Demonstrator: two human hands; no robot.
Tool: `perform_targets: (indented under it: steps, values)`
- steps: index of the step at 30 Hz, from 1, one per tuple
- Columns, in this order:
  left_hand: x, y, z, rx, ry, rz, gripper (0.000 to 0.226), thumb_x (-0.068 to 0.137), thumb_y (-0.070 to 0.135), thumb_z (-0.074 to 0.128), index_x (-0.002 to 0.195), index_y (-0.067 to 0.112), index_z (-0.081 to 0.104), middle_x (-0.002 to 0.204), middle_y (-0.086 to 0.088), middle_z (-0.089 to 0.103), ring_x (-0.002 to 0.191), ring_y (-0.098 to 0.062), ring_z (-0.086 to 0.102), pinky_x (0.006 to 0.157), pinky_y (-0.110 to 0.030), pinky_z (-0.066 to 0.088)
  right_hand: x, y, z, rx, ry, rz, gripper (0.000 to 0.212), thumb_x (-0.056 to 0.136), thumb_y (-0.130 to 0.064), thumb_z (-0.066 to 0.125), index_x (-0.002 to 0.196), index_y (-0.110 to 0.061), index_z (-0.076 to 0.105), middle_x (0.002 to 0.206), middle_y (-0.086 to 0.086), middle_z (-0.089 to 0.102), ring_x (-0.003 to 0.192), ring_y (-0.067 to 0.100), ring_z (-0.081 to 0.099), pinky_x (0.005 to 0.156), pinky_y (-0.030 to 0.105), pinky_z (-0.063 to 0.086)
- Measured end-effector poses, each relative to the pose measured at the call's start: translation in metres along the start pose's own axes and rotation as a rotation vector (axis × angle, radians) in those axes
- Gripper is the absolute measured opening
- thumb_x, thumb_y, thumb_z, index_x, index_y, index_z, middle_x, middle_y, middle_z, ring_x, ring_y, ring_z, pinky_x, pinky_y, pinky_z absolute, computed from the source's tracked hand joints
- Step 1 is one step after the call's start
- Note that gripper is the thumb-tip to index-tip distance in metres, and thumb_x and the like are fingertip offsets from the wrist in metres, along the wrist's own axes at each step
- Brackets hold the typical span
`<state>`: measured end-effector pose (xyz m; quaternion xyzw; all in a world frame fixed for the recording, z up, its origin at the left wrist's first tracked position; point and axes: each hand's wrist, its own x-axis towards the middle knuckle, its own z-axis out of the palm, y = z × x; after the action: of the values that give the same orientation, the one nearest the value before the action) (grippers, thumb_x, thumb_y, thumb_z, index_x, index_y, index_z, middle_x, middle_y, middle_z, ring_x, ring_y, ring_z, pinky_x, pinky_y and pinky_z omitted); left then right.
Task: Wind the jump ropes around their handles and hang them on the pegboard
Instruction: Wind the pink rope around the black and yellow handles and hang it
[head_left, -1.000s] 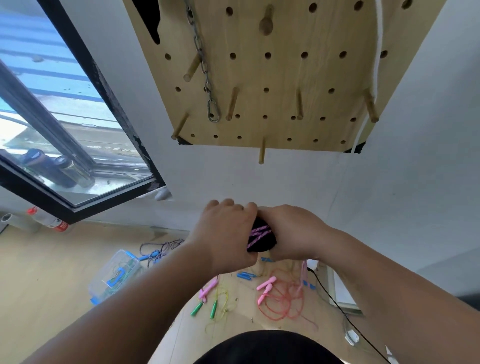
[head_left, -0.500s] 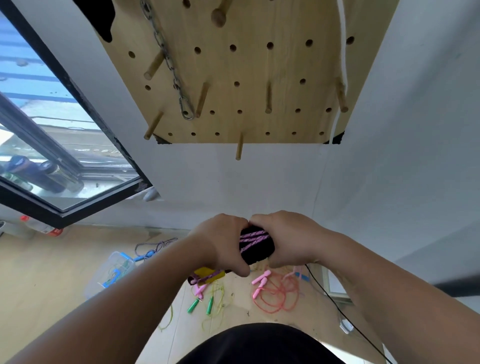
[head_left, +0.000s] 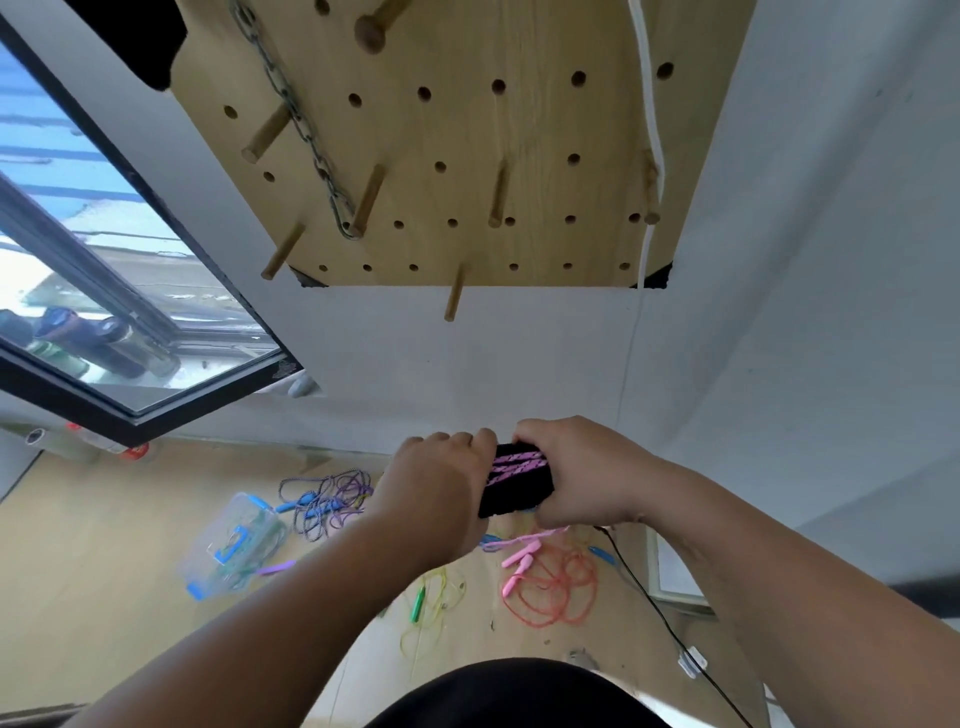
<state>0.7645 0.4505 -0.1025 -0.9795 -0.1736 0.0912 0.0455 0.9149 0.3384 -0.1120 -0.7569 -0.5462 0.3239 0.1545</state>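
Observation:
Both hands hold one jump rope bundle in front of the white wall: black handles with pink patterned rope wound across them. My left hand grips its left end and my right hand grips its right end, so most of the handles are hidden. The wooden pegboard hangs above, with wooden pegs sticking out, one of them a low peg at its bottom edge. More ropes lie on the floor below: a red rope with pink handles, a yellow rope with green handles and a purple and blue tangle.
A metal chain and a white cord hang on the pegboard. An open window is at the left. A clear plastic box sits on the floor. A black cable runs along the floor at the right.
The view has shifted so the pegboard sits higher and left in frame. Both hands keep their hold on the bundle, with more pink windings now showing between them.

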Motion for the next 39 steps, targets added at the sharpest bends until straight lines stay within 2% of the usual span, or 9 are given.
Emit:
perform_targets:
  steps: [5,8,11,14,23,26,29,35,39]
  values:
    - [0.006,0.004,-0.004,-0.094,-0.144,-0.097,0.04,0.082,0.033,0.066,0.112,0.023,0.042,0.082,0.009,0.05,0.069,-0.015,0.049,0.06,-0.03,0.041,-0.006,0.014,0.004,-0.126,0.112,-0.035,0.081,0.069,-0.052,0.076,0.138,-0.04,0.036,0.096,-0.014,0.064,0.084,0.012,0.061,0.069,0.031,0.051]
    - [0.007,0.002,0.0,-0.169,-0.214,-0.171,0.039,0.078,0.031,0.069,0.104,0.022,0.04,0.074,0.007,0.05,0.061,-0.01,0.046,0.051,-0.029,0.039,-0.013,0.014,-0.003,-0.245,0.168,-0.002,0.088,0.076,-0.082,0.055,0.149,-0.041,0.027,0.09,-0.018,0.06,0.086,0.012,0.059,0.066,0.027,0.042]
    - [0.004,-0.002,0.005,-0.2,-0.239,-0.2,0.04,0.075,0.034,0.07,0.101,0.024,0.041,0.073,0.007,0.052,0.06,-0.009,0.049,0.048,-0.026,0.036,-0.018,0.017,-0.004,-0.266,0.221,0.005,0.048,0.096,-0.069,0.033,0.117,-0.034,0.058,0.095,-0.008,0.067,0.09,0.016,0.061,0.073,0.032,0.045]
    - [0.003,-0.006,0.007,-0.215,-0.227,-0.191,0.04,0.074,0.034,0.07,0.102,0.024,0.043,0.074,0.006,0.053,0.06,-0.01,0.05,0.046,-0.025,0.036,-0.023,0.017,0.001,-0.255,0.255,-0.004,0.042,0.102,-0.056,0.029,0.088,-0.025,0.053,0.075,-0.005,0.053,0.071,0.015,0.052,0.064,0.033,0.038]
    - [0.017,-0.021,0.018,-0.479,-0.283,-0.152,0.042,0.064,0.031,0.075,0.093,0.025,0.046,0.08,0.003,0.06,0.071,-0.017,0.058,0.059,-0.034,0.054,-0.028,0.012,0.02,-0.032,0.378,0.04,0.035,0.104,-0.043,0.037,0.083,-0.018,0.045,0.064,-0.007,0.042,0.06,0.008,0.041,0.057,0.023,0.03]
    - [0.024,-0.022,0.018,-0.667,-0.319,-0.168,0.037,0.061,0.022,0.078,0.081,0.026,0.047,0.073,0.005,0.057,0.062,-0.013,0.053,0.049,-0.022,0.041,-0.028,0.015,0.02,0.025,0.404,0.037,0.034,0.105,-0.039,0.041,0.081,-0.016,0.046,0.062,-0.007,0.04,0.059,0.009,0.04,0.058,0.027,0.03]
    - [0.029,-0.025,0.019,-0.789,-0.309,-0.234,0.036,0.047,0.028,0.069,0.076,0.022,0.049,0.066,0.005,0.053,0.054,-0.012,0.047,0.041,-0.019,0.032,-0.027,0.018,0.023,0.035,0.405,0.032,0.033,0.105,-0.038,0.042,0.08,-0.017,0.046,0.061,-0.006,0.041,0.059,0.011,0.041,0.056,0.026,0.029]
    - [0.025,-0.03,0.007,-0.705,-0.254,-0.117,0.035,0.062,0.021,0.075,0.076,0.024,0.043,0.068,0.004,0.052,0.058,-0.013,0.047,0.047,-0.024,0.032,-0.025,0.03,0.029,-0.1,0.349,-0.017,0.018,0.105,-0.036,0.042,0.097,-0.022,0.051,0.069,-0.011,0.044,0.066,0.014,0.043,0.061,0.033,0.034]
    - [0.016,-0.035,-0.014,-0.624,-0.25,0.034,0.041,0.066,0.019,0.079,0.082,0.03,0.042,0.074,0.006,0.056,0.063,-0.013,0.053,0.052,-0.024,0.039,-0.026,0.044,0.026,-0.242,0.238,-0.023,0.009,0.098,-0.026,0.051,0.092,-0.024,0.044,0.071,-0.012,0.042,0.069,0.018,0.044,0.059,0.035,0.034]
